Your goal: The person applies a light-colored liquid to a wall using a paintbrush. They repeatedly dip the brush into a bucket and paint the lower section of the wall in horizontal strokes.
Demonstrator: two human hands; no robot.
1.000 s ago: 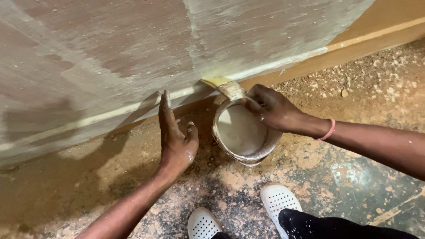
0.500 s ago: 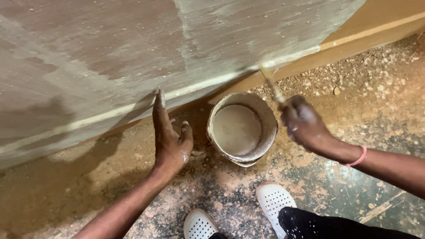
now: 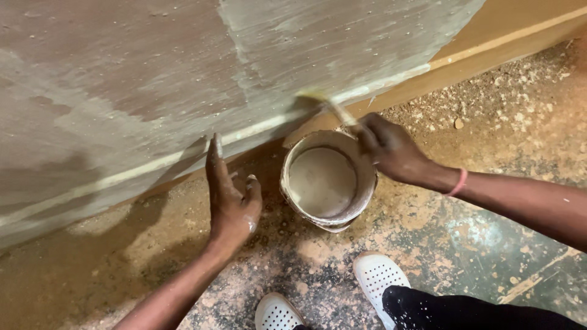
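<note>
Two hands: right hand point(image 3: 391, 150) fingers grip brush point(image 3: 333, 109) above bucket point(image 3: 327, 180); left hand point(image 3: 232, 195) open. Wall point(image 3: 183, 79) mostly coated; right strip bare.

No packages, labels, signs or screens show here.

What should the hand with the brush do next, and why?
Probably sweep the brush along the wall's lower edge. The right hand holds it with the bristles at the wet coat's boundary, just above the bucket; bare wall lies to the right.
</note>
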